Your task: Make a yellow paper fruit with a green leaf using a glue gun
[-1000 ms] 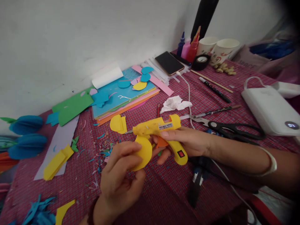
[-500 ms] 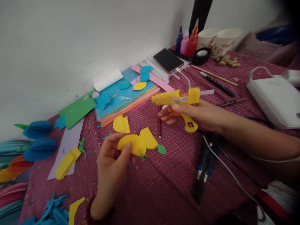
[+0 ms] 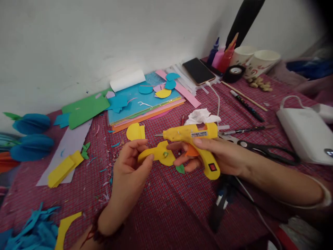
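Note:
My right hand [image 3: 200, 152] is wrapped round a yellow hot glue gun [image 3: 179, 133], its metal nozzle pointing left and a clear glue stick [image 3: 223, 127] poking out of the back. In my left hand [image 3: 136, 163] a yellow paper cutout [image 3: 149, 152] is pinched between thumb and fingers. A second yellow paper shape [image 3: 166, 158] adjoins it, with a small green leaf [image 3: 180, 169] at its lower edge. The nozzle hovers just above these yellow shapes. Behind my left hand, more folded yellow paper [image 3: 135, 132] lies on the checked cloth.
Coloured paper sheets [image 3: 145, 113] lie along the wall. A phone [image 3: 198, 71], glue bottles [image 3: 226, 59] and paper cups [image 3: 262, 64] stand at the back. Scissors [image 3: 267, 151] and a white power box [image 3: 307, 135] are on the right. Blue scraps [image 3: 33, 229] sit front left.
My right hand has brought the glue gun down and closer to my left hand. The yellow paper has been tilted towards flat. The view has shifted, uncovering white tissue and scissors.

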Available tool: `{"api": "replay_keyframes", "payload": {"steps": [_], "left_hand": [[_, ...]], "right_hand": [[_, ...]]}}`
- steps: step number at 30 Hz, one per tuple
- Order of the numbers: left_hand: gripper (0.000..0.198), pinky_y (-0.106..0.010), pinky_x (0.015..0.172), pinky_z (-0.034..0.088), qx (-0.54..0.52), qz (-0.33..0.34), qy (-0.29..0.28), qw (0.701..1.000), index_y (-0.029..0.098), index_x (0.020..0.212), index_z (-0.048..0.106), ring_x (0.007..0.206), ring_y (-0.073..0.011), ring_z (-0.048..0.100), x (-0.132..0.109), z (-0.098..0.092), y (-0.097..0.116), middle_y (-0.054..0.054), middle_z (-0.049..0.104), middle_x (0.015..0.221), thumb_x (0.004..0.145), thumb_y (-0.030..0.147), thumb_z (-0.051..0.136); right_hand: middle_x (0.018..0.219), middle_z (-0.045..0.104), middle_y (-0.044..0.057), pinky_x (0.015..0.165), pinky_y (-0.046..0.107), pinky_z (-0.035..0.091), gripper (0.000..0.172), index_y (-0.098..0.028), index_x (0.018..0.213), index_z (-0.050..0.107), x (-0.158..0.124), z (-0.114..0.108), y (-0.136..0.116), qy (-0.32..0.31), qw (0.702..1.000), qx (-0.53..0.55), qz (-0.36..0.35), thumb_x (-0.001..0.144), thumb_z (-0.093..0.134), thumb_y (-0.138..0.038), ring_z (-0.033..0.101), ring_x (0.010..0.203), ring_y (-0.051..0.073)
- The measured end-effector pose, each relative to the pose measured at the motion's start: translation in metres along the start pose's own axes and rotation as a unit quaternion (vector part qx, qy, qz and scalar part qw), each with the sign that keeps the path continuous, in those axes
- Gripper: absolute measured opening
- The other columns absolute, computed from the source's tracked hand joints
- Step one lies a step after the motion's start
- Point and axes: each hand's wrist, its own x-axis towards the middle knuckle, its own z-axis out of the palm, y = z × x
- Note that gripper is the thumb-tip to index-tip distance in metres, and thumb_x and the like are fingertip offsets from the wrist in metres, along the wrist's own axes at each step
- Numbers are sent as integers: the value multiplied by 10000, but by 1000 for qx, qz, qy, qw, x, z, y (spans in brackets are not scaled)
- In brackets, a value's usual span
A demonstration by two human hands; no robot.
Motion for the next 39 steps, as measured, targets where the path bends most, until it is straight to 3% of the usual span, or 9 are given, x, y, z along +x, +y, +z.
{"api": "replay_keyframes", "payload": {"steps": [6,10,18,23,26,31,34,37,39], "left_hand": [[229,-156,602,484,-35,-9,0,999,209,897,656,688,-79,596,-4,6,6,21,658,804,696,145,743],[136,-144,456,421,-110,-62,-10,992,195,823,648,509,-43,515,-3,3,1,42,633,727,727,191,744],[236,-205,585,531,-186,-150,36,971,158,795,677,655,-95,620,7,-2,5,-1,680,821,600,189,805],[120,-216,706,515,-143,-102,16,984,198,736,700,793,-115,623,9,-11,-5,4,672,849,650,170,780],[80,-205,734,494,-84,-53,14,995,211,717,732,819,-110,604,8,-16,-2,6,668,880,662,195,788],[40,-240,659,502,-61,-87,11,994,244,733,752,750,-142,632,4,-16,13,-6,714,818,696,231,759],[98,-244,668,502,-76,-73,-43,994,236,748,753,746,-143,626,2,-15,14,-20,703,805,706,186,681],[159,-297,715,529,-108,-62,-107,986,200,797,758,774,-179,638,2,-15,10,-59,701,828,741,254,618],[117,-280,691,532,-91,-59,-113,988,200,813,735,750,-164,634,2,-14,8,-45,689,812,754,247,645]], "right_hand": [[1179,694,124,790,276,610,448,-154,1166,652,4,1,6,-8,1000,-20,2,810,740,-412,722,970,208],[1091,732,114,847,294,597,433,-157,1130,660,2,-5,-2,20,997,-67,-15,804,744,-429,719,979,206],[1064,728,92,877,311,547,366,-188,1154,659,-3,-27,-30,105,963,-210,-135,856,695,-398,678,1007,196],[928,711,60,844,268,476,268,-156,993,695,-8,-31,-40,153,924,-318,-151,869,674,-392,635,880,145],[883,691,40,752,243,474,224,-157,904,684,-9,-32,-42,164,921,-319,-151,866,668,-378,606,792,118],[948,699,56,635,229,518,322,-170,928,678,-3,-29,-36,115,952,-248,-136,801,708,-464,646,773,132],[1050,706,84,620,239,554,404,-170,990,677,-1,-23,-29,63,973,-202,-92,764,733,-500,676,768,145],[1070,716,90,613,241,571,357,-168,901,671,-1,-15,-21,18,982,-173,-79,772,729,-496,693,773,156],[1084,714,84,595,230,572,333,-170,840,654,0,-10,-14,-11,986,-150,-73,778,728,-488,702,772,155]]}}
